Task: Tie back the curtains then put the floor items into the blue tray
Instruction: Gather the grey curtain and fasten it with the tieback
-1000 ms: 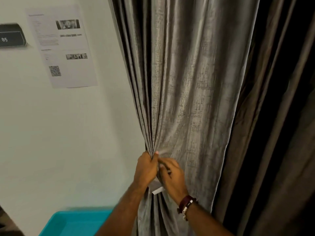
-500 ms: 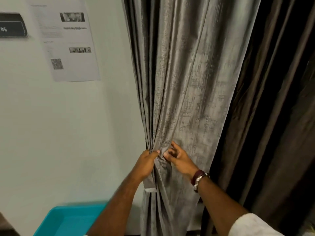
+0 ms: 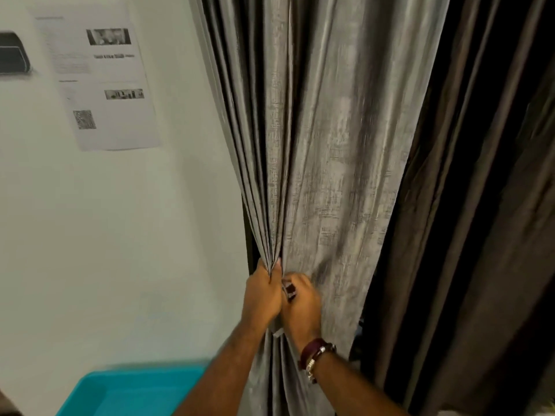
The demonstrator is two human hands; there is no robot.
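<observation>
Since the earlier frame I note that the right hand has come back in against the left hand; half a second ago its fingers were spread on the cloth, and they are now curled, the two hands touching knuckle to knuckle.

Left hand: fingers and thumb are closed round the gathered pleats of the grey curtain, pinching them into a tight bunch at the top of the fist. The folds fan upward and outward from that point.

Right hand: curled and pressed against the cloth just to the right of the left hand. A small dark object shows between the two hands; I cannot tell what it is, nor whether the right hand holds it or only the cloth. A watch with a dark red strap sits on the right wrist.

Just below the hands, a pale band shows against the curtain, mostly hidden by the wrists. The curtain hangs on downward between the forearms.

To the right of the hands hangs a darker brown curtain. Below and to the left of the left forearm stands the blue tray. Above and left of the hands, a printed sheet is fixed to the white wall.
</observation>
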